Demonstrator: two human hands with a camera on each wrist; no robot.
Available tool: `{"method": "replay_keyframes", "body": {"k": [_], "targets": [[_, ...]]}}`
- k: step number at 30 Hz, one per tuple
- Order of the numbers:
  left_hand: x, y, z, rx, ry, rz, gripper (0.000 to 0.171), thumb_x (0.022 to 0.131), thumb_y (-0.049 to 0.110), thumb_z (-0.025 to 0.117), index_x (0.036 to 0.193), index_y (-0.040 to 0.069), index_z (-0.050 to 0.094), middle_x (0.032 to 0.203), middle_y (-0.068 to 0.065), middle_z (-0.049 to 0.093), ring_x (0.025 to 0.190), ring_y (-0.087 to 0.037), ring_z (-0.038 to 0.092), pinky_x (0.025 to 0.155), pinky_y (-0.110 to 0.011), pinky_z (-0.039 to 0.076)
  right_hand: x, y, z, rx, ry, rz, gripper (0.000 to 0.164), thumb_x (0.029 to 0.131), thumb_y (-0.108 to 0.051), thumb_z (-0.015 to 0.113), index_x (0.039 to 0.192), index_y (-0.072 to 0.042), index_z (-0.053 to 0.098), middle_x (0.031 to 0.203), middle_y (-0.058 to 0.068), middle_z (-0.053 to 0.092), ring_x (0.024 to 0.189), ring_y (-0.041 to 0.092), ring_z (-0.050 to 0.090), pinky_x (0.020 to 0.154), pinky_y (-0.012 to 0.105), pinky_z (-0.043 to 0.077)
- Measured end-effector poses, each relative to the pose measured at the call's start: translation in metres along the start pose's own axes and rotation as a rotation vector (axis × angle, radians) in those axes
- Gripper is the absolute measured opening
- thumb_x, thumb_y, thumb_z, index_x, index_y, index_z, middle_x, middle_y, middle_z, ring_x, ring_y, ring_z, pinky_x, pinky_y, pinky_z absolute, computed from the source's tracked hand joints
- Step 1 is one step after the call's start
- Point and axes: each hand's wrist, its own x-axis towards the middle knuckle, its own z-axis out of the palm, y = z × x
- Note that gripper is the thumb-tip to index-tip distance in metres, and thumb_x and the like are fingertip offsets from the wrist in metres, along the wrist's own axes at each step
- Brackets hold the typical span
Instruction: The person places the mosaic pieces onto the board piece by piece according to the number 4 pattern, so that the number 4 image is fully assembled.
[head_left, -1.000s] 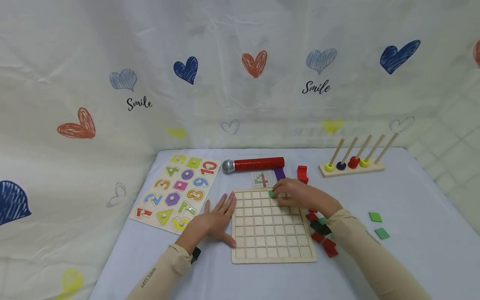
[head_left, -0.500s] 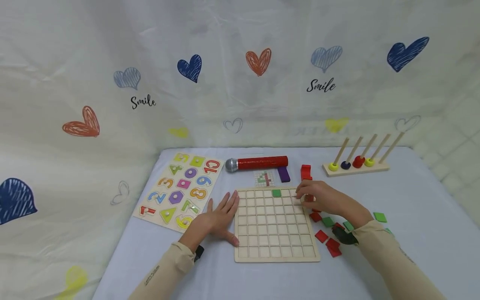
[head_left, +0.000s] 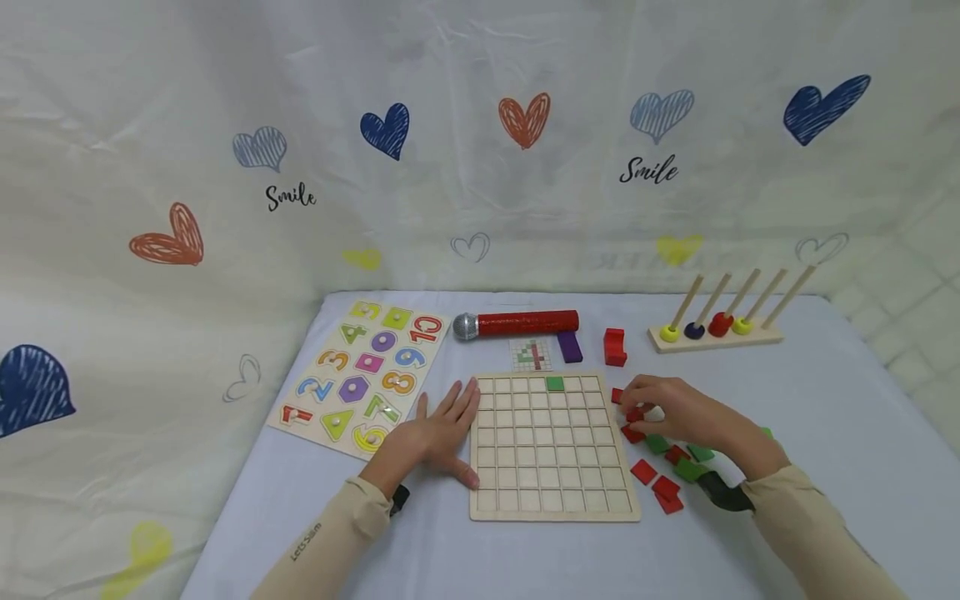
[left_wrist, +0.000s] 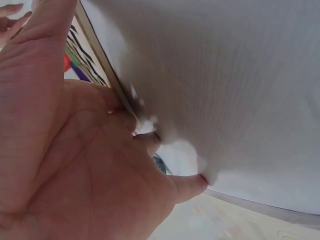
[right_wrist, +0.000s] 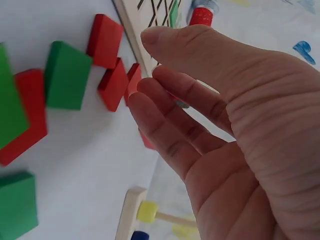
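A wooden grid board lies on the table, one green tile in a cell of its far row. My left hand is spread at the board's left edge, thumb and fingertips at the rim. To the right of the board my right hand hovers over loose tiles, fingers bent and thumb apart. Nothing shows between thumb and fingers in the right wrist view, where a red tile and a green tile lie near the fingertips. Several more red tiles lie beside the board's right edge.
Behind the board are a pattern card, a red toy microphone, a purple block and red blocks. A number puzzle lies left. A peg stand with beads stands back right.
My right hand has let go of the green tile in the board's far row and moved right to the loose red tiles. My left hand has stayed at the board's left edge.
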Motion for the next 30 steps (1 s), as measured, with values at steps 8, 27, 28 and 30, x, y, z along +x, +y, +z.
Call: {"method": "replay_keyframes", "body": {"k": [8,27,28,30], "targets": [[-0.001,0.001,-0.001,-0.028,-0.005,0.0,0.151,0.074,0.073,0.086,0.172,0.016,-0.014,0.178,0.001,-0.028,0.168,-0.027,-0.023,0.129,-0.075,-0.009,-0.026,0.01,0.007,0.0,-0.067,0.056,0.02,0.087,-0.012,0.088,0.095,-0.024,0.075,0.103,-0.009,0.064,0.094,0.009,0.06,0.078,0.024,0.061],[-0.006,-0.002,-0.001,-0.03,0.011,0.013,0.149,0.075,0.073,0.085,0.172,0.014,-0.012,0.179,-0.002,-0.025,0.168,-0.029,-0.023,0.128,-0.076,-0.01,-0.028,0.007,0.012,-0.011,-0.016,0.066,0.024,0.088,-0.011,0.085,0.11,-0.016,0.076,0.106,-0.007,0.068,0.098,0.008,0.065,0.079,0.024,0.063],[-0.006,-0.001,-0.001,-0.028,0.011,0.016,0.149,0.075,0.074,0.084,0.172,0.014,-0.012,0.18,-0.003,-0.025,0.168,-0.029,-0.023,0.128,-0.076,-0.01,-0.029,0.007,0.012,-0.016,-0.006,0.061,0.023,0.088,-0.011,0.085,0.109,-0.016,0.076,0.105,-0.007,0.068,0.097,0.008,0.065,0.079,0.024,0.063],[-0.005,-0.001,-0.001,-0.027,0.009,0.019,0.149,0.075,0.074,0.084,0.172,0.014,-0.012,0.18,-0.003,-0.024,0.168,-0.029,-0.023,0.128,-0.076,-0.01,-0.03,0.006,0.011,-0.027,0.016,0.048,0.022,0.088,-0.011,0.085,0.107,-0.017,0.076,0.105,-0.008,0.068,0.095,0.007,0.064,0.079,0.024,0.062]]}}
